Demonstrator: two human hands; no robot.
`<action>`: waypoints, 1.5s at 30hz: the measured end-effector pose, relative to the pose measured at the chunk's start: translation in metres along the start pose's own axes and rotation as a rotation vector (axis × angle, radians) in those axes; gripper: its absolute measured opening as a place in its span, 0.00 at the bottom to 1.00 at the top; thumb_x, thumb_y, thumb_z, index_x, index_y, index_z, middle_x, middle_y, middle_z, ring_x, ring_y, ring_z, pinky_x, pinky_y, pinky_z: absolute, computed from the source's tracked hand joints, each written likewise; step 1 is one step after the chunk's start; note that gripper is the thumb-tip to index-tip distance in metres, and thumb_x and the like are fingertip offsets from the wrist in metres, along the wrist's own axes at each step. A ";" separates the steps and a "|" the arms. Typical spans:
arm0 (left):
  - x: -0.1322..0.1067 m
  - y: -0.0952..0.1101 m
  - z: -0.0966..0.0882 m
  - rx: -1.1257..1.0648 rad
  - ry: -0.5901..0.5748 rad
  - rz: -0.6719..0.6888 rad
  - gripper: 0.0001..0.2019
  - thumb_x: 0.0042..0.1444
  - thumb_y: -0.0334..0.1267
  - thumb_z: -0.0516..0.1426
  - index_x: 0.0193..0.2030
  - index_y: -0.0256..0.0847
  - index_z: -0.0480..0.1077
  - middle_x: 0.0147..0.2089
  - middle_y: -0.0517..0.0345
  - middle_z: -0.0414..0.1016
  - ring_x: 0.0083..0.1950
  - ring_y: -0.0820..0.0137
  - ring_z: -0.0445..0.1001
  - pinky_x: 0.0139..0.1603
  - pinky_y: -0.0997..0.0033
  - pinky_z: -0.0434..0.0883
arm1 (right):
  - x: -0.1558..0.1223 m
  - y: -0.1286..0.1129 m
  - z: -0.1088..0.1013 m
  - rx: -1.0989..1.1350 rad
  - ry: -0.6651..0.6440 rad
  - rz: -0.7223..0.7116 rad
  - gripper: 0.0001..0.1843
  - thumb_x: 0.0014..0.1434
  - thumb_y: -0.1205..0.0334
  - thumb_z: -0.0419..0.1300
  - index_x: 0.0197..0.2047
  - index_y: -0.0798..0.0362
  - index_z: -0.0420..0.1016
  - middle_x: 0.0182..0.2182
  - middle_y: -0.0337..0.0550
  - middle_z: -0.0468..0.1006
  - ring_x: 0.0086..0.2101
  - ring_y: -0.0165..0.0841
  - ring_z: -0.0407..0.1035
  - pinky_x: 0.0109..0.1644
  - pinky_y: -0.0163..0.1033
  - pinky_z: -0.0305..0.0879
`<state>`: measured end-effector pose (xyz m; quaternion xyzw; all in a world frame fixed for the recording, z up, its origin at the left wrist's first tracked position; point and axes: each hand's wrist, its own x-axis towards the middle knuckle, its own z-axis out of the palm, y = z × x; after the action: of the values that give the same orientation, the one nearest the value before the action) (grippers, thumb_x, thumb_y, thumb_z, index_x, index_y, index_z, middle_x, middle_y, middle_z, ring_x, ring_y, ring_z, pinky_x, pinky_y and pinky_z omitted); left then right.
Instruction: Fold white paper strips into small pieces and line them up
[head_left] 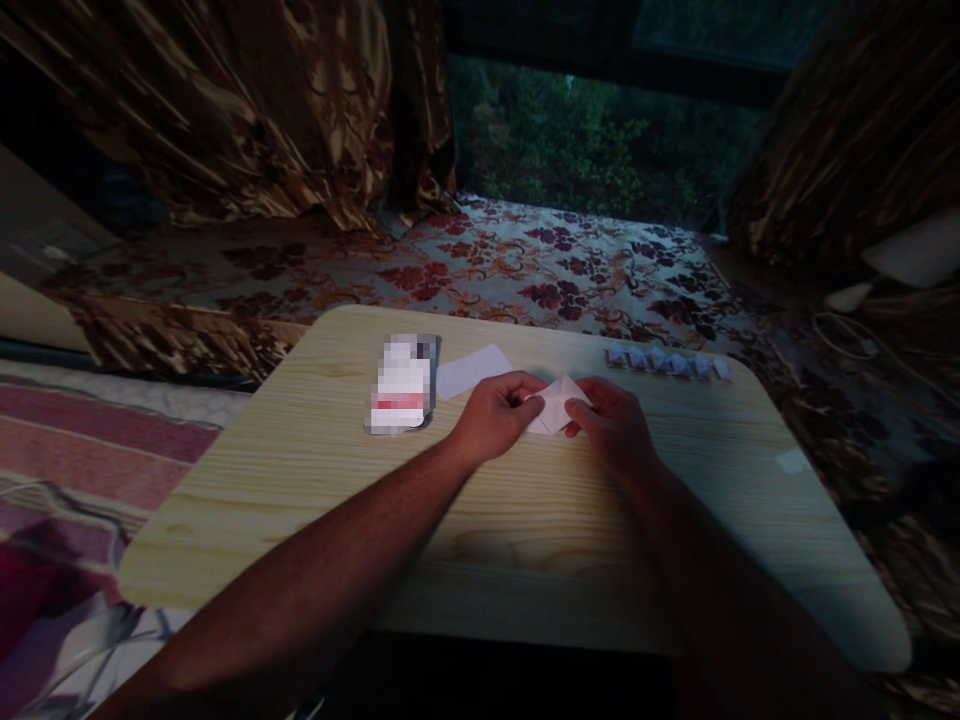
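Observation:
A small folded white paper with a pointed top lies on the pale wooden table. My left hand pinches its left edge, fingers curled. On the paper's right edge, the fingers of my right hand are closed. Both forearms reach in from the bottom of the view.
A flat white paper sheet lies left of my hands, beside a blurred packet. A row of several small folded paper pieces sits at the table's far right. A flowered cloth, curtains and a dark window are behind.

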<state>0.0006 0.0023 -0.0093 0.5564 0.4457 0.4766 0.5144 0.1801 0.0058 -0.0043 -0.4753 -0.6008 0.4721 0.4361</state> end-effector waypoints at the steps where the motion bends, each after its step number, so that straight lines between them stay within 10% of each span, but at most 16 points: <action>1: 0.000 0.000 0.000 -0.021 -0.001 -0.009 0.09 0.52 0.37 0.61 0.38 0.36 0.76 0.24 0.61 0.73 0.21 0.79 0.62 0.23 0.77 0.57 | 0.000 -0.001 -0.001 0.011 -0.019 0.010 0.07 0.54 0.63 0.60 0.37 0.56 0.75 0.23 0.37 0.77 0.21 0.29 0.71 0.24 0.33 0.67; 26: 0.004 0.000 -0.010 -0.341 -0.115 -0.020 0.11 0.47 0.40 0.68 0.37 0.37 0.80 0.31 0.54 0.81 0.30 0.73 0.75 0.34 0.72 0.69 | -0.001 -0.003 -0.008 0.453 -0.148 0.060 0.09 0.50 0.69 0.62 0.34 0.52 0.83 0.23 0.41 0.80 0.22 0.33 0.75 0.28 0.37 0.71; 37: 0.000 0.009 -0.004 -0.198 -0.031 -0.044 0.10 0.46 0.37 0.67 0.35 0.36 0.75 0.29 0.57 0.79 0.27 0.75 0.73 0.29 0.75 0.66 | -0.004 -0.012 -0.002 0.231 -0.042 0.015 0.07 0.47 0.61 0.68 0.28 0.54 0.75 0.19 0.37 0.77 0.19 0.30 0.72 0.26 0.35 0.69; 45: 0.000 0.010 -0.002 -0.126 0.018 -0.035 0.09 0.46 0.36 0.65 0.34 0.35 0.75 0.27 0.57 0.77 0.25 0.76 0.70 0.26 0.76 0.63 | -0.006 -0.015 0.001 0.035 -0.024 -0.011 0.18 0.48 0.65 0.66 0.45 0.52 0.73 0.19 0.34 0.78 0.20 0.31 0.74 0.26 0.34 0.69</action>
<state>-0.0010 0.0022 0.0011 0.5107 0.4291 0.4996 0.5527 0.1781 -0.0016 0.0100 -0.4588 -0.6003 0.4858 0.4395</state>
